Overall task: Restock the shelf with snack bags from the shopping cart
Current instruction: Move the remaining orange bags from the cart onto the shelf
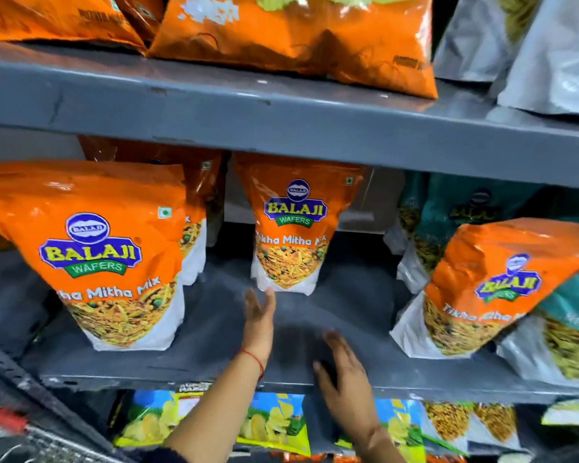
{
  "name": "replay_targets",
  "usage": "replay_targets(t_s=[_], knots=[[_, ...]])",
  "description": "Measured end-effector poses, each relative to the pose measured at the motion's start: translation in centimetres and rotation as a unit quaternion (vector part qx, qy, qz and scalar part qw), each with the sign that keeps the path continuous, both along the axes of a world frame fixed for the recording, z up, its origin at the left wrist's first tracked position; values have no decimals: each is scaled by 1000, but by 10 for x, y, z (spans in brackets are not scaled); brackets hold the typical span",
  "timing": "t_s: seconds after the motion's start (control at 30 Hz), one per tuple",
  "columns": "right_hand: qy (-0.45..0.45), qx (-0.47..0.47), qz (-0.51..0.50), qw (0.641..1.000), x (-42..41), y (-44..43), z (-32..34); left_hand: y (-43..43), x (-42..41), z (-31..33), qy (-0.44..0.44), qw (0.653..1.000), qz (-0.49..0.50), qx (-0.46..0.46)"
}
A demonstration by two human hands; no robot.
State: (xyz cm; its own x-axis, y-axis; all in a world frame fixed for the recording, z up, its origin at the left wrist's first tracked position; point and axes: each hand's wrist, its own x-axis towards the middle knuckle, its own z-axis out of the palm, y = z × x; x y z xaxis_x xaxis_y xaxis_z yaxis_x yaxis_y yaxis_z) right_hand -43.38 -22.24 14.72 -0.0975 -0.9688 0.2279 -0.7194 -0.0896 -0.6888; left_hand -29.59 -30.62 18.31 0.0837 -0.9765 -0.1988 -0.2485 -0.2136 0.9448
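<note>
An orange Balaji snack bag (290, 225) stands upright at the back middle of the grey shelf (214, 332). My left hand (258, 319) is open, its fingertips just below that bag's bottom edge. My right hand (343, 372) is open too, over the shelf's front edge, holding nothing. A larger orange bag (97, 255) stands at the front left. Another orange bag (482, 292) leans at the right. The shopping cart (30, 439) shows only as a blurred corner at the bottom left.
Teal snack bags (462, 212) fill the right back of the shelf. More orange bags (291, 35) and silver bags (532, 45) lie on the shelf above. Yellow and blue chip bags (271, 426) sit on the shelf below.
</note>
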Motion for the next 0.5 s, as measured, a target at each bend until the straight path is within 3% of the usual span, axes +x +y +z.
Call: replay_targets(t_s=[0.07, 0.17, 0.33, 0.4, 0.5], knots=[[-18, -39, 7, 999, -21, 32, -2, 26, -18, -1, -9, 1000, -8, -26], [-56, -82, -60, 993, -66, 63, 5, 62, -69, -3, -65, 993, -6, -99], [-120, -115, -222, 961, -155, 64, 20, 65, -159, -1, 18, 985, -159, -63], [-131, -100, -222, 961, -183, 52, 22, 58, -182, 2, 31, 985, -167, -23], [-221, -57, -128, 965, -212, 31, 19, 46, -194, 3, 42, 985, -168, 14]])
